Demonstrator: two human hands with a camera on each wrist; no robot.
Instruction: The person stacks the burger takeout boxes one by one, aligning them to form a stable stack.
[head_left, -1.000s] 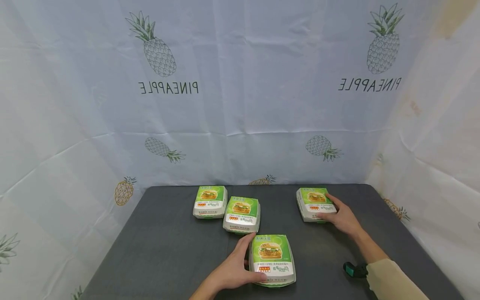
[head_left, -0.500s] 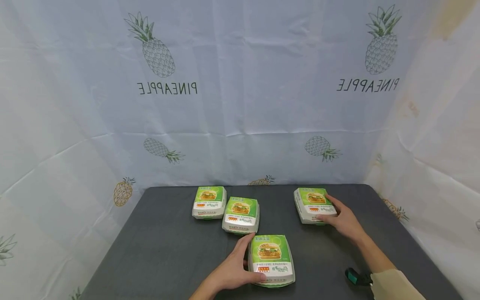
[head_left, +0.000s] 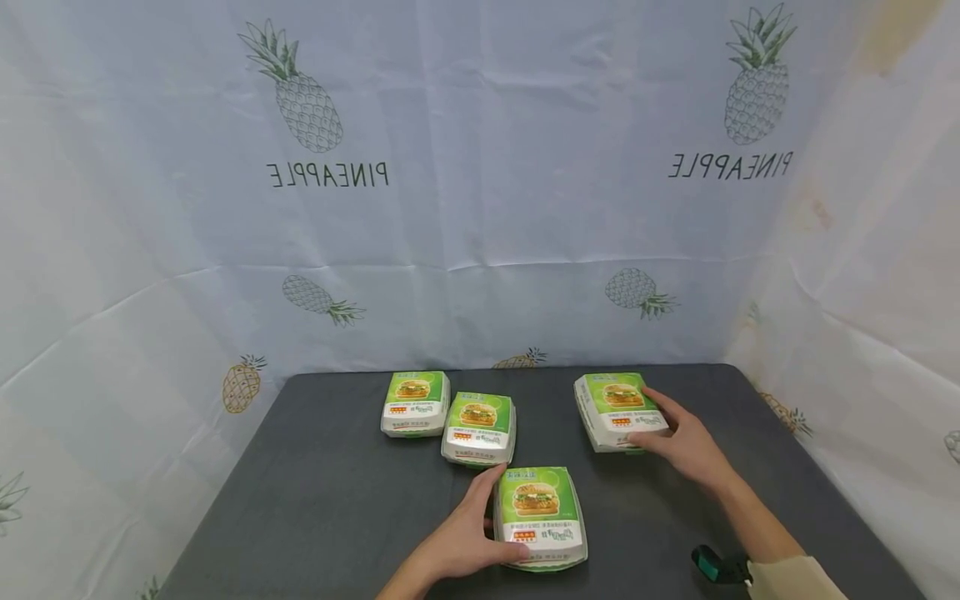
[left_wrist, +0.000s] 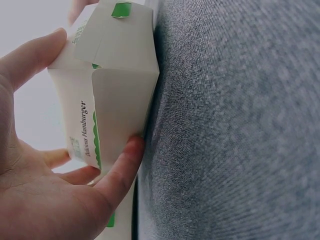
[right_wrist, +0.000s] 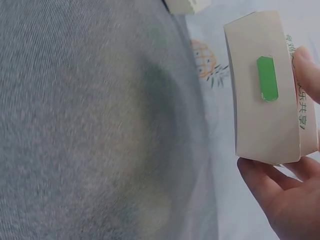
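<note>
My left hand (head_left: 465, 533) grips the left side of the front hamburger box (head_left: 540, 508), thumb at its near edge. This box is green and white with a burger picture and stands on the dark table; in the left wrist view my fingers (left_wrist: 120, 170) lie along its white side. At the back right, my right hand (head_left: 686, 442) holds another hamburger box (head_left: 618, 408) by its right side. In the right wrist view this box (right_wrist: 265, 90) is raised off the grey surface, with thumb and fingers on opposite sides.
Two more hamburger boxes, one (head_left: 415, 404) at the back left and one (head_left: 478, 429) in front of it, stand close together on the table (head_left: 322, 500). A black and green wrist device (head_left: 720, 567) is by the right sleeve. A pineapple-print curtain (head_left: 480, 208) hangs behind.
My right hand has carried its hamburger box a little to the left and slightly nearer. The left hand keeps its grip on the front box, which has stayed in place.
</note>
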